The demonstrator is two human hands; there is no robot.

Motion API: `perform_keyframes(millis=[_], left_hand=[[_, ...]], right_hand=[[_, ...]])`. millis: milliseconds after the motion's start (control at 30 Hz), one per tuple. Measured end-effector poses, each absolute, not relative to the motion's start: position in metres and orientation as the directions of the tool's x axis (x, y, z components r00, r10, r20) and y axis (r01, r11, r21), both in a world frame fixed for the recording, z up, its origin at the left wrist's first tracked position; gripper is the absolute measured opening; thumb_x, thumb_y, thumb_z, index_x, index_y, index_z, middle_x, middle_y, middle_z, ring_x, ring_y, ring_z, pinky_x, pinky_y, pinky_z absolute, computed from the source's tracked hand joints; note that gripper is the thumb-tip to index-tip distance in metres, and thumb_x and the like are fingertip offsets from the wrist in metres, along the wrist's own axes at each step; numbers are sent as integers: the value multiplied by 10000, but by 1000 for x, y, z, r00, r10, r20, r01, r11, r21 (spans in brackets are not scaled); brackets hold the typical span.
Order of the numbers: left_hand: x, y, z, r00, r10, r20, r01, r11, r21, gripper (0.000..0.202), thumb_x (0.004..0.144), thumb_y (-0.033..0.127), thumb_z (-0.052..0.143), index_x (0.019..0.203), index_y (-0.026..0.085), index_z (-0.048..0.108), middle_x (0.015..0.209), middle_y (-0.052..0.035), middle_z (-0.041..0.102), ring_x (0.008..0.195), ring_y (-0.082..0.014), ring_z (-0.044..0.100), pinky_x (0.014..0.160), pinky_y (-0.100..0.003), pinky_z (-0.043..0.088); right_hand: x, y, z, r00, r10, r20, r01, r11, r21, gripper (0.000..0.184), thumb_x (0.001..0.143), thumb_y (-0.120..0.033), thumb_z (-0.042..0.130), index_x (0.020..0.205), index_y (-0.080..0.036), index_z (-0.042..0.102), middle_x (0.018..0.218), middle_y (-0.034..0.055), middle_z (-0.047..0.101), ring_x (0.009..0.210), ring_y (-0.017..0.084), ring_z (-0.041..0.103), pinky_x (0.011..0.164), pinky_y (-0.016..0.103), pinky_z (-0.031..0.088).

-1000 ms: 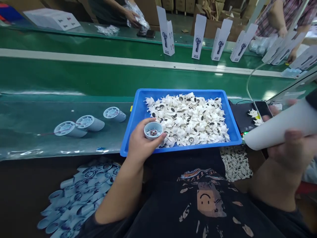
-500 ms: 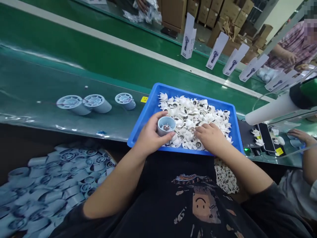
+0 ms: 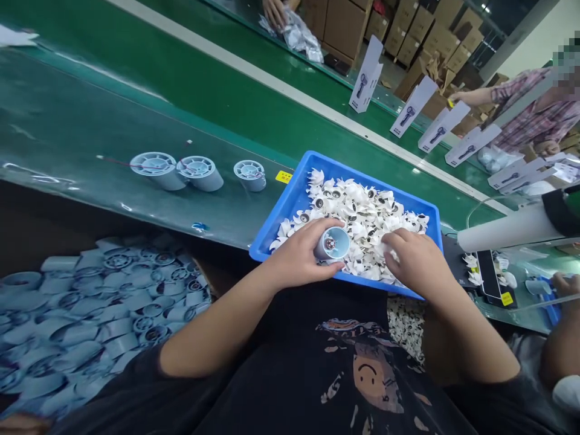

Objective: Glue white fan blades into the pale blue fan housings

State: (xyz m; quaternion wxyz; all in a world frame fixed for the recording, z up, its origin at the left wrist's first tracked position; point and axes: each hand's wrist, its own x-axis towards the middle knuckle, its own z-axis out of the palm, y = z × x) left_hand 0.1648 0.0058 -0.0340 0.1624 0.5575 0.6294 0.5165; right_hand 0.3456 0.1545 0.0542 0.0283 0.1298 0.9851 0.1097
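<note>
My left hand (image 3: 301, 257) is wrapped round a light-blue fan housing (image 3: 322, 248), a short tube with a small motor core showing inside. The housing tilts with its open end toward the right. Below it lies a blue tray (image 3: 281, 219) heaped with white fan impellers (image 3: 357, 208), some showing dark round hubs. My right hand (image 3: 414, 260) is over the right part of the heap, its thumb and bent fingers apart at the impellers. I make out no impeller in its grasp, though its fingertips partly blend into the heap.
Three housings (image 3: 202, 174) with thin wires stand on the bench left of the tray. A large pile of housings (image 3: 104, 308) lies low at left. Small white boxes (image 3: 408, 112) line the green belt (image 3: 272, 109). A white tube (image 3: 507, 229) and a phone (image 3: 488, 275) are at right; co-workers are nearby.
The view has shifted, moving the bench items rightward. My left hand has tipped the housing from facing up to facing right. My right hand has moved slightly right over the impellers.
</note>
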Motion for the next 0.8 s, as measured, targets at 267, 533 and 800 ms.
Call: perform_keyframes(millis=[267, 533, 800], left_hand=[[194, 8, -21, -116, 792, 599, 762, -316, 565, 377, 892, 413, 609, 1175, 170, 551, 1111, -113, 714, 1058, -268, 673, 930, -423, 519], [211, 3, -16, -76, 732, 677, 835, -324, 444, 298, 951, 373, 527, 1132, 137, 535, 1036, -129, 714, 989, -264, 680, 897, -419, 535], [213, -1, -19, -128, 697, 705, 848, -291, 442, 316, 930, 357, 563, 1196, 189, 528, 1107, -107, 720, 1058, -257, 677, 955, -423, 522]], right_hand=[[352, 107, 58, -921, 142, 363, 58, 971, -232, 158, 933, -209, 571, 1070, -173, 641, 987, 78, 692, 913, 211, 614, 807, 360, 493], [351, 111, 53, -941, 162, 298, 100, 972, -214, 99, 895, -262, 670, 905, -215, 756, 839, 50, 569, 780, 181, 512, 706, 311, 417], [360, 109, 49, -891, 240, 385, 99, 931, -352, 181, 918, -342, 642, 900, -223, 777, 835, 46, 526, 798, 177, 510, 730, 332, 419]])
